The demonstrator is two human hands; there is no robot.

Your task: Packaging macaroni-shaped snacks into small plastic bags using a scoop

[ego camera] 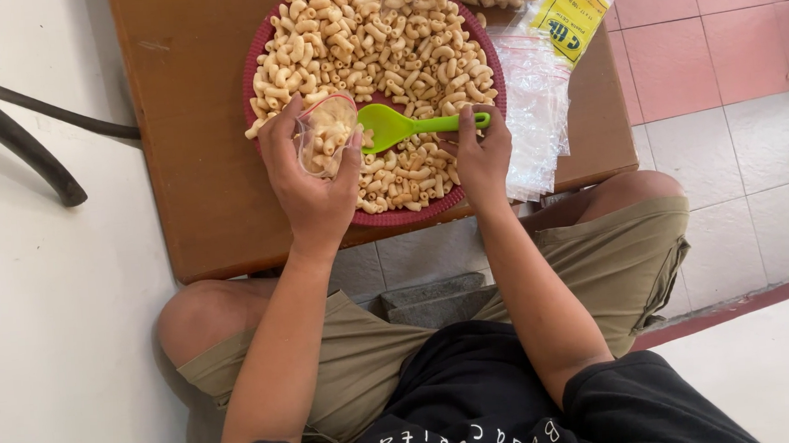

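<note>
Pale and pink floor tiles were seen around a low brown wooden table [193, 124], over which the person was bent, knees drawn up beneath its near edge. A round red tray [255, 74] heaped with elbow macaroni [372, 38] was set on the table just beyond both hands. A small clear plastic bag [326, 136], partly filled with macaroni, was gripped in the closed left hand [313, 185], its mouth turned rightward toward the scoop. A green plastic scoop [397, 125] was pinched at its handle end by the right hand [481, 155]; its long axis was laid almost level across the tray, bowl to the left, nearly touching the bag's opening. Empty clear bags [534, 101] and a yellow label card [567, 10] were lying beyond the right hand.
</note>
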